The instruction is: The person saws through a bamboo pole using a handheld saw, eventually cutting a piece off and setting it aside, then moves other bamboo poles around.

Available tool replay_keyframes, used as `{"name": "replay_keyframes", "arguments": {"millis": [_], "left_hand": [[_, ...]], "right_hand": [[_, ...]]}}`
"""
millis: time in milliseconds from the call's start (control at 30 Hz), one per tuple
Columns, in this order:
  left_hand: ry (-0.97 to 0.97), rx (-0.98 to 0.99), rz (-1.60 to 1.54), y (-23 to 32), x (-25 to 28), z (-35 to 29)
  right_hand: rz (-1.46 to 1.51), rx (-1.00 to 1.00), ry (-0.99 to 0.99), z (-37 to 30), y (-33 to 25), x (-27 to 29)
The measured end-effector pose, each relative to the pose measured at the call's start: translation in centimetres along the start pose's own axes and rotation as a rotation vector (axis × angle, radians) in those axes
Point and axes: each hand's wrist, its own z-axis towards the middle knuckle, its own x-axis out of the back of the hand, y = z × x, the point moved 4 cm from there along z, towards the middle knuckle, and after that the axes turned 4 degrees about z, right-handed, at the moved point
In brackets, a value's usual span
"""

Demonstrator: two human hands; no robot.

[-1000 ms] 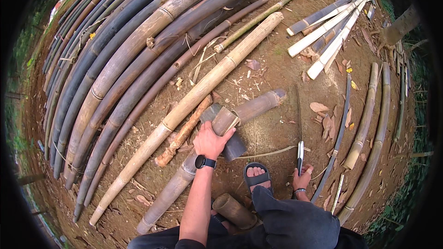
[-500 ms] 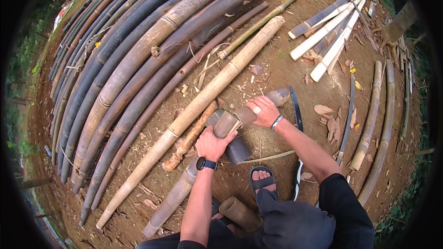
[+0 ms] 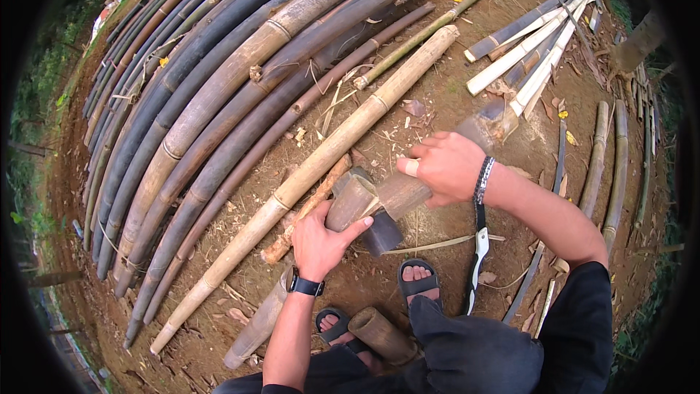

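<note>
Stack of bamboo poles: many, dark and brown, left of and beyond the left hand.
Pale pole: one, lying between that stack and both hands.
Split slats: a bundle, beyond the right hand.
Bamboo length: one, gripped by the right hand, its far end reaching past that hand toward the slats.
Tool: black-and-white handle, nearer the body than the right hand, upper part running up to the right wrist.
Bamboo section: one, left hand wrapped round it, lower end hidden; it meets the length at a pale-edged cut; whether fibres join them, cannot tell.
Step in hand, as judged: parting the pieces at the cut. Next move would call for firm, opposed grips.
</note>
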Motion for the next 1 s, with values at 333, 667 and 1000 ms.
{"name": "replay_keyframes", "arguments": {"millis": [333,667,1000], "left_hand": [[-0.054,0.031,0.013,1.4,-2.0,-1.7],[-0.026,0.015,0.033,1.8,-3.5,-2.4],[0.052,-0.043,0.029,2.8,-3.1,-3.0]], "right_hand": [[0.247,-0.130,-0.346,-2.0,0.0,-0.3],[0.353,-0.141,-0.426,-2.5,0.9,-1.8],[0.464,-0.150,-0.546,-3.1,1.3,-0.6]]}}
